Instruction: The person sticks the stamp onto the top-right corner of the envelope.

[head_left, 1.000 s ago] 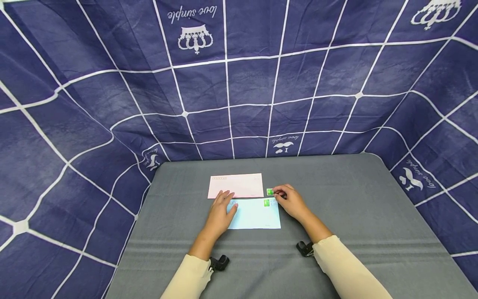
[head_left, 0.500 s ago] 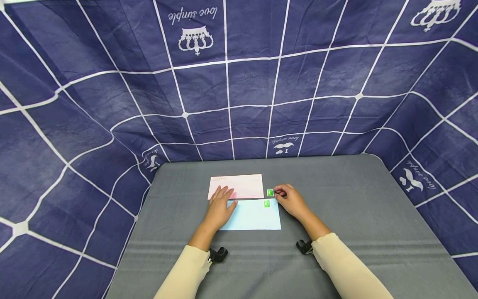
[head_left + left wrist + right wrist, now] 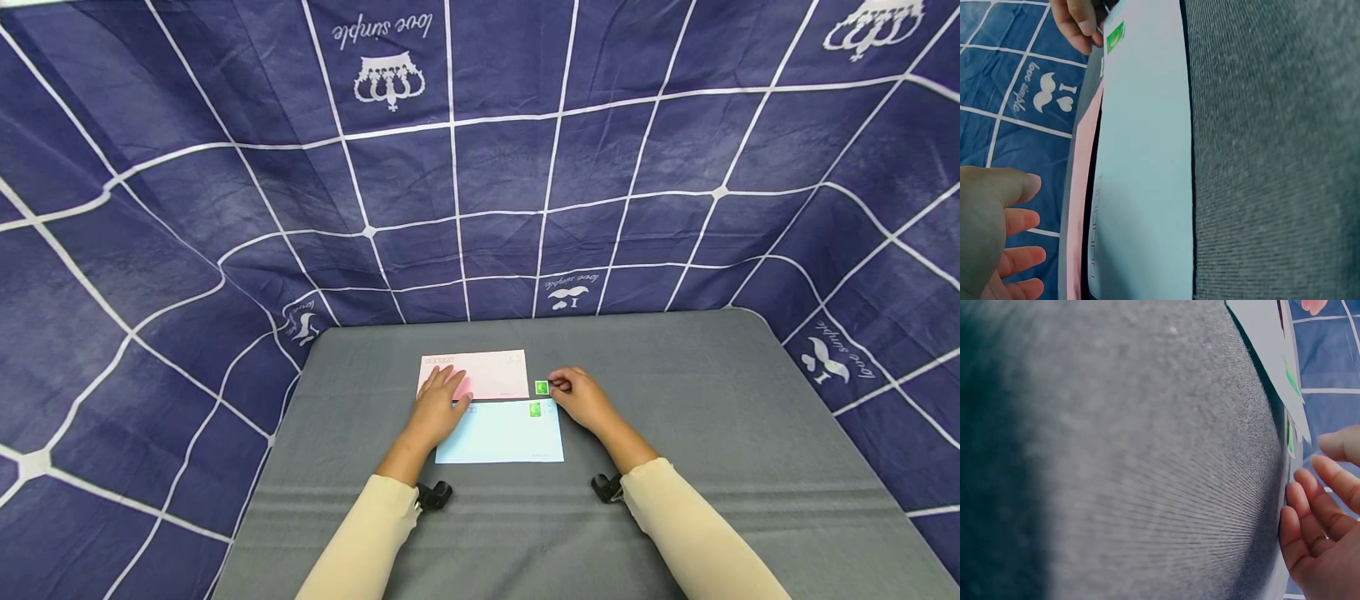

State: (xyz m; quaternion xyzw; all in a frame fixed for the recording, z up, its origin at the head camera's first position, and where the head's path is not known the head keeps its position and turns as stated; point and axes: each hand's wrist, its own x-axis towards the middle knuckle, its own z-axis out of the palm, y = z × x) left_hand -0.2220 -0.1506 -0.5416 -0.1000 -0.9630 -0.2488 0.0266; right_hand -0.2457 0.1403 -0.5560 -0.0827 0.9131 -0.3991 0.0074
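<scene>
A pink envelope (image 3: 498, 375) lies behind a light blue envelope (image 3: 510, 442) on the grey table. One green stamp (image 3: 536, 409) sits near the blue envelope's upper right corner. Right of the pink envelope is a second green stamp (image 3: 542, 387); my right hand (image 3: 581, 400) is at its right edge, thumb and forefinger curled and seeming to pinch it, though the contact is tiny. My left hand (image 3: 437, 410), fingers spread, rests over the pink envelope's lower left part, its thumb by the blue one. The left wrist view shows its fingers (image 3: 1025, 255) relaxed.
A grey cloth covers the table (image 3: 675, 375). Behind it and at both sides hangs a blue curtain (image 3: 510, 167) with white grid lines. A black wrist mount (image 3: 433, 496) is on the left arm and another wrist mount (image 3: 606, 488) on the right.
My left hand has slid up and left, off the blue envelope and further onto the pink one, uncovering the blue one's left end. The right hand stays nearly still at the stamp.
</scene>
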